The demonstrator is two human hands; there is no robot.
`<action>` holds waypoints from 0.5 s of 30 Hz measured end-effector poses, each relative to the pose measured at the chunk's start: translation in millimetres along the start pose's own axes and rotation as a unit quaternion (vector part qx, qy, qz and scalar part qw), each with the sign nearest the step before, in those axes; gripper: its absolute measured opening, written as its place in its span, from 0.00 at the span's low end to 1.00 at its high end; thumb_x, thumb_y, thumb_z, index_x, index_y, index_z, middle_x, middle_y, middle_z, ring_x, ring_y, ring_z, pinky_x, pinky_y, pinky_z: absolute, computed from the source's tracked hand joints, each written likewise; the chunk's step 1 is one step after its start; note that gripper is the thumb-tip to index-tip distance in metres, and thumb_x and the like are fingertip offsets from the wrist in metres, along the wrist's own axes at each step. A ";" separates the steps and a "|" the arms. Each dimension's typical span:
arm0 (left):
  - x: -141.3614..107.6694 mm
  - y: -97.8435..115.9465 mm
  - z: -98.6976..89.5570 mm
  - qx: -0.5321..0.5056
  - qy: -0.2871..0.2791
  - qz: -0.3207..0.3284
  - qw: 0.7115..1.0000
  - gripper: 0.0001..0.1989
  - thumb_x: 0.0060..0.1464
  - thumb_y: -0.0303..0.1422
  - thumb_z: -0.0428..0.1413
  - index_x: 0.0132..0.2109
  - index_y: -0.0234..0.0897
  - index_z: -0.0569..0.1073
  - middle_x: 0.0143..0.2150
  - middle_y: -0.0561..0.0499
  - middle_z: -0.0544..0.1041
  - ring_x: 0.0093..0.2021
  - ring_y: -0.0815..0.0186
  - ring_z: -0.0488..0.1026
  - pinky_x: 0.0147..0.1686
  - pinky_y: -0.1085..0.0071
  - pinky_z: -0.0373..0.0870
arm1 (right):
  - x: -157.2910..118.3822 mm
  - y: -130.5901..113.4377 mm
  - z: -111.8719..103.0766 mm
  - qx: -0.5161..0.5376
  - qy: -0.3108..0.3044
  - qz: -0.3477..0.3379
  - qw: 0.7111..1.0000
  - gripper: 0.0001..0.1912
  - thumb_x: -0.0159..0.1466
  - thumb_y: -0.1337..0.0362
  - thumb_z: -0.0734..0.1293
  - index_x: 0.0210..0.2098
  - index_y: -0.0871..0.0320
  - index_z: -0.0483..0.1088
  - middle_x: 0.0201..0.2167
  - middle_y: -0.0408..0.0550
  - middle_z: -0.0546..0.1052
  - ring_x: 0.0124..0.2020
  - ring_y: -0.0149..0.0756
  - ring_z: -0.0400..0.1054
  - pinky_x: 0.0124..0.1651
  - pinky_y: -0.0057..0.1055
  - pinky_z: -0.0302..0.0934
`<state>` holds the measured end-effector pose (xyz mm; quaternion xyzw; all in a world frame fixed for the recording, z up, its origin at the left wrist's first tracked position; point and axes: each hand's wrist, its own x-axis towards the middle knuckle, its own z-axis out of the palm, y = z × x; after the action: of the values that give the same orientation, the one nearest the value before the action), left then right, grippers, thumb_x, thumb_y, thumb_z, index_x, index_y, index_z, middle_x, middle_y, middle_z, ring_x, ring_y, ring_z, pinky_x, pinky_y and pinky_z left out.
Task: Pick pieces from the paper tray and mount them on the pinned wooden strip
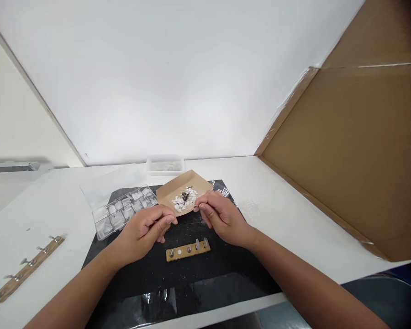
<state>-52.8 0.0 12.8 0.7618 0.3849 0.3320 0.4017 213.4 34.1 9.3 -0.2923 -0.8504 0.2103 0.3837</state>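
My left hand is closed in a pinch over the black mat, between the compartment box and the cardboard tray. Whatever its fingertips hold, if anything, is hidden. My right hand pinches a tiny dark metallic piece, too small to name, just at the tray's near right edge. Behind the hands stands a folded brown cardboard tray with white bits and a dark clump in it. Below them on the mat lies a short wooden strip bearing several upright metal and clear pieces, plus a white round spot.
A clear compartment box with small plastic bags stands open at left. A white plastic tub sits by the wall. Another wooden strip with metal pieces lies far left. The black mat covers the table's front; a cardboard panel stands at right.
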 end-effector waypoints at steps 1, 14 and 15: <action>-0.4 0.2 0.0 0.005 -0.001 -0.001 1.000 0.14 0.73 0.40 0.48 0.44 0.39 0.74 0.31 0.56 0.73 0.27 0.72 0.73 0.30 0.75 0.71 | -0.2 0.4 0.0 -0.003 0.000 0.002 1.000 0.12 0.79 0.65 0.55 0.44 0.53 0.68 0.21 0.36 0.71 0.29 0.35 0.67 0.49 0.37 0.55; 6.0 5.6 1.0 0.084 0.046 0.061 0.994 0.14 0.72 0.35 0.53 0.37 0.38 0.78 0.26 0.57 0.77 0.24 0.74 0.74 0.32 0.75 0.70 | 1.5 4.7 -1.2 -0.018 0.004 0.013 1.000 0.13 0.79 0.63 0.55 0.41 0.53 0.68 0.20 0.37 0.72 0.29 0.35 0.67 0.48 0.38 0.56; 6.3 4.7 1.0 0.073 0.063 0.065 0.993 0.11 0.70 0.34 0.56 0.38 0.39 0.80 0.29 0.56 0.80 0.25 0.73 0.76 0.32 0.75 0.72 | 1.6 4.7 -1.2 -0.021 0.003 0.013 1.000 0.14 0.79 0.63 0.55 0.41 0.53 0.68 0.20 0.37 0.72 0.29 0.35 0.68 0.48 0.38 0.56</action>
<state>-47.5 3.2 17.7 0.7902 0.3822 0.3753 0.2977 215.1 38.8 8.2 -0.3123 -0.8492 0.1969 0.3776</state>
